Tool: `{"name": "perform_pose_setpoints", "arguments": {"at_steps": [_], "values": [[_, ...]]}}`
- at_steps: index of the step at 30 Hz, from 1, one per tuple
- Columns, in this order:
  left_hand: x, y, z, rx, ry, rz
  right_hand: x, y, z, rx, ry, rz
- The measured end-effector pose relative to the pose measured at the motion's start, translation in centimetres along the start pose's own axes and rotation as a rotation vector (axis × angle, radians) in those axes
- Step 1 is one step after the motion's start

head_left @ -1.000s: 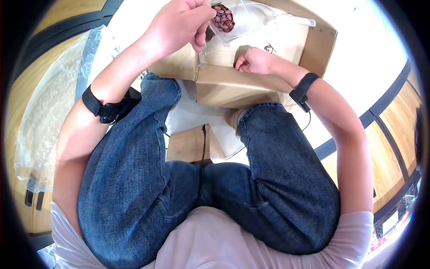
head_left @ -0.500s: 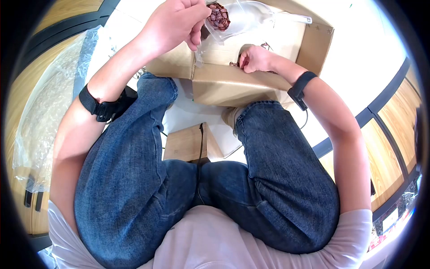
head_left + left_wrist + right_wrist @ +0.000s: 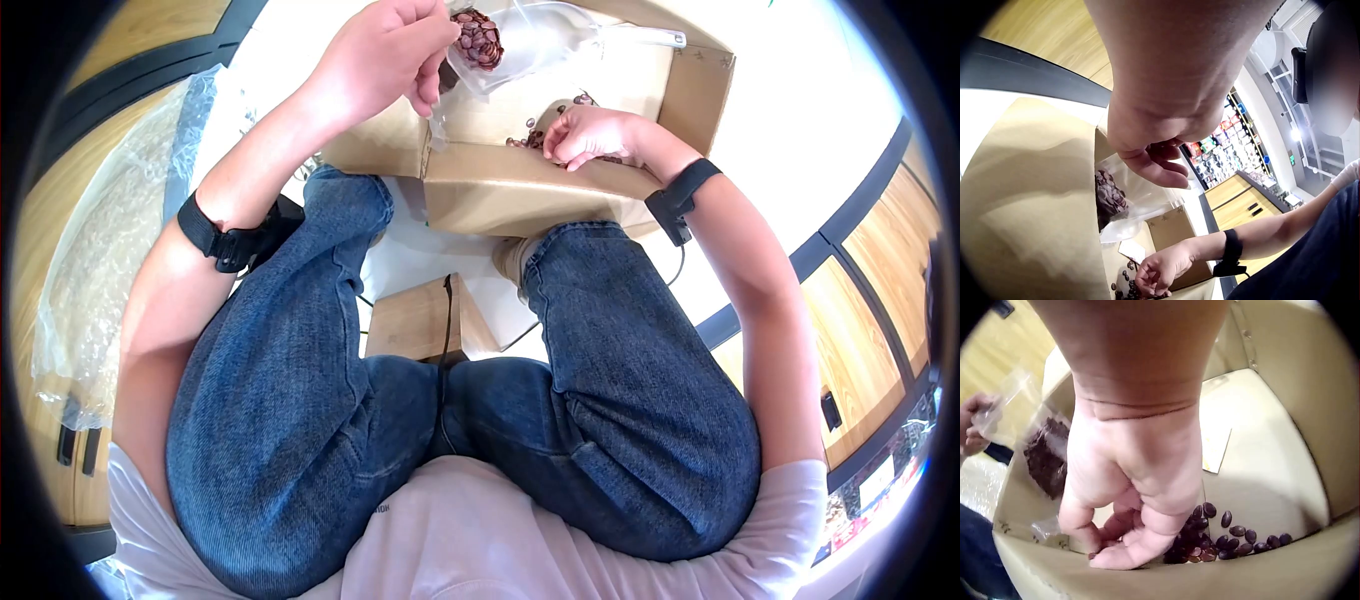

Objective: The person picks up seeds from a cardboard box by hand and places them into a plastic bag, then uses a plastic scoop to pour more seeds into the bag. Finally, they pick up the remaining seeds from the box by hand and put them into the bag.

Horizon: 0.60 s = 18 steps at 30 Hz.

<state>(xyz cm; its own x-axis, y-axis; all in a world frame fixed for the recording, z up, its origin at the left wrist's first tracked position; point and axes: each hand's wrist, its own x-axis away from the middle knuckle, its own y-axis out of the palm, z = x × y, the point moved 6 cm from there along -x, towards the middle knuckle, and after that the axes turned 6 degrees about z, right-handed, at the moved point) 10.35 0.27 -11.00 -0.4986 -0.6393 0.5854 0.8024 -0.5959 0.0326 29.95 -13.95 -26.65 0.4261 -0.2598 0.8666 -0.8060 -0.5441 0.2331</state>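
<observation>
My left hand [image 3: 385, 55] grips the edge of a clear plastic bag [image 3: 545, 40] at the box's left side. Dark red oval pieces [image 3: 478, 42] are bunched in the bag's near end. My right hand [image 3: 592, 134] reaches down into the cardboard box [image 3: 540, 192], close to its near wall. Its thumb and fingers curl together, and a small dark red piece [image 3: 1092, 555] shows at the fingertips. Loose glossy oval pieces [image 3: 1237, 545] lie on the box floor beside that hand, along the wall; the palm hides some of them.
A white strip [image 3: 650, 37] lies across the box's far right. Bubble wrap [image 3: 110, 240] is spread on the left. Between my legs stands a wooden block [image 3: 410, 320] with a black cord hanging over it. My jeans-clad knees flank the box's near side.
My right hand has shifted right along the near wall, uncovering more loose pieces on the box floor. The left hand keeps its hold on the bag; the whole head view has drifted slightly.
</observation>
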Motion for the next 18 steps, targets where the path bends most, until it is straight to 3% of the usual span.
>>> {"name": "perform_pose_setpoints", "arguments": {"at_steps": [1, 6, 9, 10, 12, 13, 15, 16, 18], "values": [[0.0, -0.1, 0.0, -0.007, 0.000, 0.005, 0.4, 0.4, 0.0, -0.216, 0.023, -0.078], [0.1, 0.0, 0.2, -0.040, -0.004, 0.016, 3.7, -1.1, -2.2, -0.544, -0.071, -0.141], [-0.2, 0.0, 0.2, -0.108, 0.095, -0.043, 5.6, -1.6, -5.8, -0.882, -0.422, -0.418], [-0.1, 0.1, 0.2, -0.116, 0.088, -0.041, 6.3, -1.5, -6.7, -0.885, -0.425, -0.415], [-0.1, 0.3, 0.3, -0.126, 0.082, -0.045, 8.2, -2.0, -9.5, -0.863, -0.544, -0.154], [0.0, 0.4, 0.3, -0.129, 0.076, -0.045, 9.0, -0.9, -11.0, -0.867, -0.546, -0.147], [0.0, 0.6, 0.3, -0.134, 0.070, -0.051, 10.3, 0.9, -14.0, -0.646, -0.570, 0.121], [-0.1, 0.6, 0.4, -0.148, 0.077, -0.047, 11.5, 2.1, -15.7, -0.650, -0.570, 0.126], [-0.1, 0.7, 0.3, -0.161, 0.080, -0.047, 13.8, 3.0, -18.2, -0.378, -0.636, 0.345]]}}
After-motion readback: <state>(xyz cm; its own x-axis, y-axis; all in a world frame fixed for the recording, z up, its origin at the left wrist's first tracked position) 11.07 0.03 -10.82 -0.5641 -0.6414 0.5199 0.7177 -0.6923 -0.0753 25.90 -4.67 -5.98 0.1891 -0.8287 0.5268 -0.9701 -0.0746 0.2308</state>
